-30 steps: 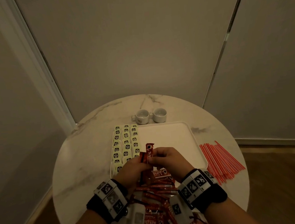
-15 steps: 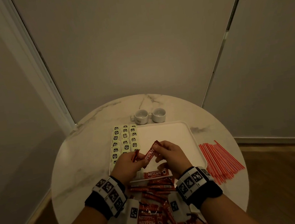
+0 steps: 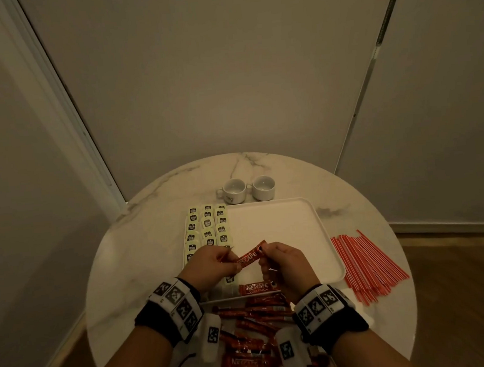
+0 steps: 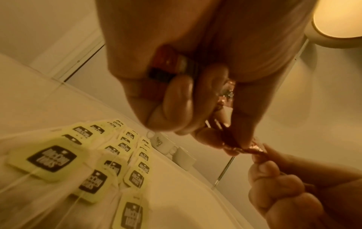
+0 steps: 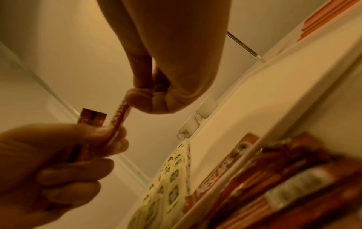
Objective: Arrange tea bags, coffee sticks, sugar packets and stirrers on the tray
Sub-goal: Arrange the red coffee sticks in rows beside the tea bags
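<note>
Left hand [image 3: 209,265]: fingers curled on coffee stick [image 3: 251,258], apparently holding a second | Right hand [image 3: 284,262]: pinches its far end | Position: above tray [image 3: 322,226]

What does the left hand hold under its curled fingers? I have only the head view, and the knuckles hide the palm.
Observer: A second coffee stick. The left wrist view shows it tucked against the palm of the left hand.
Operator: How does the other hand grip the stick between them?
Observer: In the right wrist view, the right hand pinches one end of the shared stick at its fingertips.
Operator: Do the tea bags have strings?
Observer: Yes. The left wrist view shows thin strings running from the tea bags across the tray.
</note>
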The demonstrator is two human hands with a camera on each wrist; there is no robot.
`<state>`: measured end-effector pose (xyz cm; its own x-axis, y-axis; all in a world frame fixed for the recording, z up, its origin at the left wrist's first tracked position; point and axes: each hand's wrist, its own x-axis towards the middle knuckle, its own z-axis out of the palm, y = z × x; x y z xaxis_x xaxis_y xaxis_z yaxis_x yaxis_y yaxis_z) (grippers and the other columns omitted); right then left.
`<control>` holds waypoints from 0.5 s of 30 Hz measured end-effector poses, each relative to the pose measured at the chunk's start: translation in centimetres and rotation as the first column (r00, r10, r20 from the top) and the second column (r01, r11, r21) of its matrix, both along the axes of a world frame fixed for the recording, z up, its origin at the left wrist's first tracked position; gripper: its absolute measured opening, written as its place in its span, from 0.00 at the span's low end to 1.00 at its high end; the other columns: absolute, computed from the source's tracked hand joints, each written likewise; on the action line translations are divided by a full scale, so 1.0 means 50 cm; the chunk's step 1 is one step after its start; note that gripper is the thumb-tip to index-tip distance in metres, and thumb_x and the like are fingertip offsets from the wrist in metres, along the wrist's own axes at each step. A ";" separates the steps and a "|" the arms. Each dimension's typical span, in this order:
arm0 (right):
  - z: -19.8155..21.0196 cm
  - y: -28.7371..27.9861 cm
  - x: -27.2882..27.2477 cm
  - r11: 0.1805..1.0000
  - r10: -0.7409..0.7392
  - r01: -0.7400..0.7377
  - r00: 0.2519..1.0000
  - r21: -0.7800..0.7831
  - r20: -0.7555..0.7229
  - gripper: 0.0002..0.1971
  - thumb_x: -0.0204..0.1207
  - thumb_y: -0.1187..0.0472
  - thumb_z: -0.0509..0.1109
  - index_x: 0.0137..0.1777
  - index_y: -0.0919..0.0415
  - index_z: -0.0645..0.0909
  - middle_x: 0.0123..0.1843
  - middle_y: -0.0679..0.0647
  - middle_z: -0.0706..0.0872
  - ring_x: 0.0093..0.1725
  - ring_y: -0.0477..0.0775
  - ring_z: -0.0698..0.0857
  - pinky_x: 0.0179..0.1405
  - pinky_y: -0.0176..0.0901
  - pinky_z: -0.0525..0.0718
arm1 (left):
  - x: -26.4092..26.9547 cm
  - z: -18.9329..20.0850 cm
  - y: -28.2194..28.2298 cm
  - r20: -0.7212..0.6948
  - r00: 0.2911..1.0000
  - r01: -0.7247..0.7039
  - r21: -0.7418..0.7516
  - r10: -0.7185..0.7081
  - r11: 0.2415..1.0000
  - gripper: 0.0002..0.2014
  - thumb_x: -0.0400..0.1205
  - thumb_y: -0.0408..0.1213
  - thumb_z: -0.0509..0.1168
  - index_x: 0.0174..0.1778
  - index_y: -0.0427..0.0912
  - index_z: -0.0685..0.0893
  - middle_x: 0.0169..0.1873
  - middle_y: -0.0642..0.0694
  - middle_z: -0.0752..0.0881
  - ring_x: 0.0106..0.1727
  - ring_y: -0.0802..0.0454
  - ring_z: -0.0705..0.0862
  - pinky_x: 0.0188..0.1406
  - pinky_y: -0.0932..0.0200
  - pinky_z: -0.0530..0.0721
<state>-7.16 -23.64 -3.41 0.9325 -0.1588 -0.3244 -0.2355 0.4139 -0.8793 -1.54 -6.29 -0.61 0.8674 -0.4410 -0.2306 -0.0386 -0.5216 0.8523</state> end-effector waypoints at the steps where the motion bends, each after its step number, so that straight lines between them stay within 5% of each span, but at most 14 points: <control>1: -0.001 -0.005 0.001 1.000 0.010 -0.010 1.000 -0.020 0.002 0.10 0.81 0.63 0.67 0.42 0.71 0.81 0.30 0.59 0.81 0.26 0.51 0.78 0.24 0.40 0.77 | 0.001 0.003 -0.004 -0.011 1.000 0.023 -0.046 -0.024 0.999 0.04 0.76 0.34 0.73 0.44 0.38 0.90 0.30 0.49 0.88 0.28 0.66 0.83 0.29 0.74 0.78; 5: -0.001 -0.008 0.005 0.990 0.068 -0.063 0.997 -0.129 0.038 0.10 0.79 0.64 0.69 0.43 0.73 0.84 0.32 0.60 0.82 0.30 0.52 0.81 0.24 0.43 0.79 | 0.011 -0.008 -0.025 0.135 0.988 0.078 -0.029 -0.073 0.997 0.05 0.77 0.43 0.72 0.44 0.50 0.92 0.38 0.53 0.91 0.43 0.61 0.87 0.48 0.63 0.82; 10: -0.009 -0.002 0.014 0.980 0.061 -0.050 0.997 -0.195 0.051 0.05 0.78 0.68 0.70 0.44 0.72 0.81 0.31 0.56 0.83 0.30 0.50 0.80 0.22 0.41 0.79 | 0.019 -0.026 -0.050 0.178 0.983 0.032 0.016 -0.035 0.999 0.04 0.76 0.38 0.73 0.35 0.45 0.90 0.32 0.48 0.89 0.36 0.57 0.85 0.40 0.61 0.80; 15: -0.016 -0.007 0.025 0.991 -0.015 0.026 0.996 -0.135 0.083 0.04 0.78 0.71 0.67 0.42 0.69 0.80 0.33 0.60 0.81 0.33 0.53 0.79 0.25 0.43 0.82 | 0.004 -0.046 -0.057 0.162 0.982 0.087 0.044 -0.093 0.995 0.10 0.77 0.39 0.72 0.29 0.51 0.84 0.26 0.52 0.83 0.27 0.65 0.76 0.32 0.68 0.73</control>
